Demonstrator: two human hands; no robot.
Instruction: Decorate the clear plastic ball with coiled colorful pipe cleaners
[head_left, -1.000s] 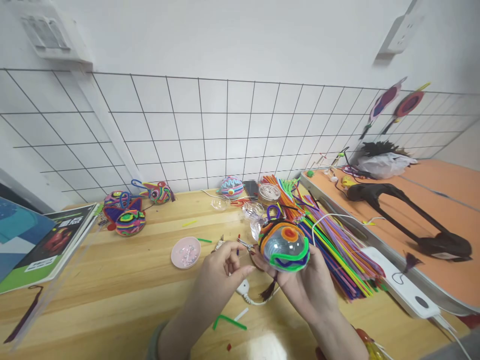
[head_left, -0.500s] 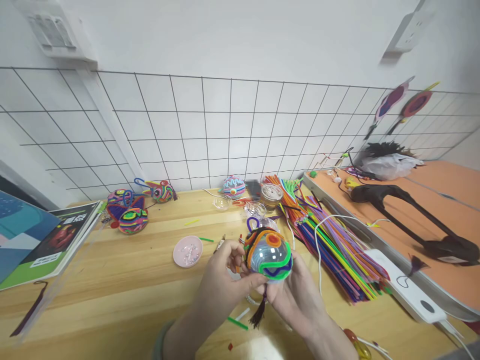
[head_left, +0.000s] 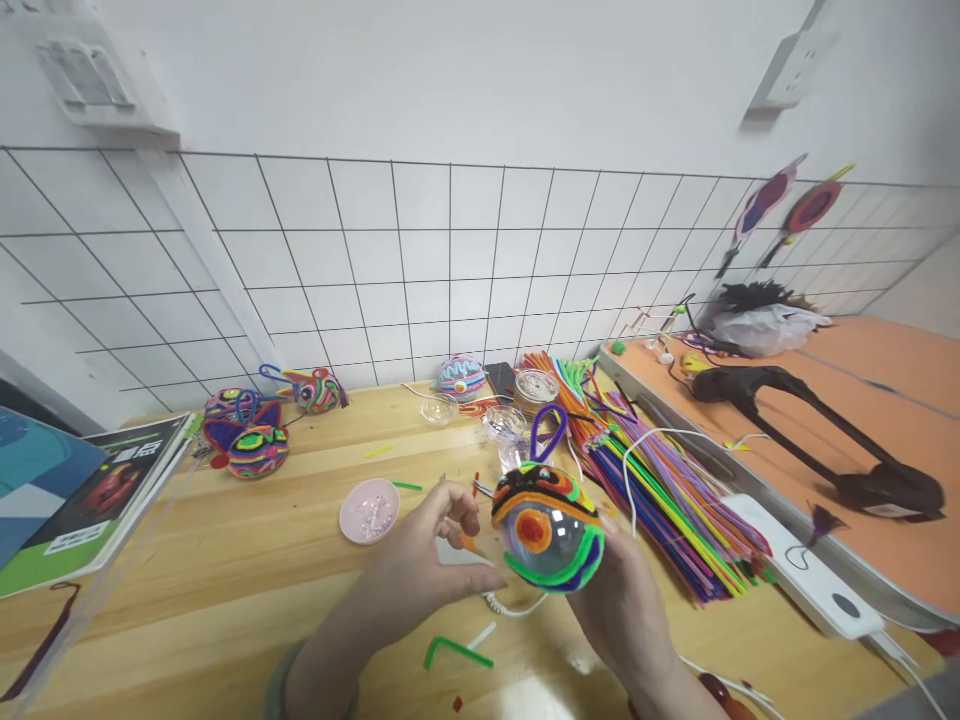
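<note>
A clear plastic ball (head_left: 566, 541) decorated with coloured pipe cleaners is in my right hand (head_left: 626, 600), which grips it from the right and below. An orange-and-red spiral eye, dark and orange strips on top, a green-and-purple band below and a purple loop (head_left: 549, 432) show on it. My left hand (head_left: 431, 560) is just left of the ball, its fingers curled and its thumb stretched apart toward the ball's edge. A small orange piece (head_left: 468, 542) shows by its fingertips; whether they touch it I cannot tell.
A pink dish (head_left: 369, 512) of small beads lies left. Bundled pipe cleaners (head_left: 667, 490) and a white power strip (head_left: 802, 570) lie right. Finished ornaments (head_left: 257, 450) stand back left. Clear half-shells (head_left: 505, 423) lie behind the ball; cut green pieces (head_left: 457, 650) lie in front.
The ball has turned so its spiral eye faces me at the left, and its loop stands higher. My left hand has moved off it slightly; the tassel below no longer shows.
</note>
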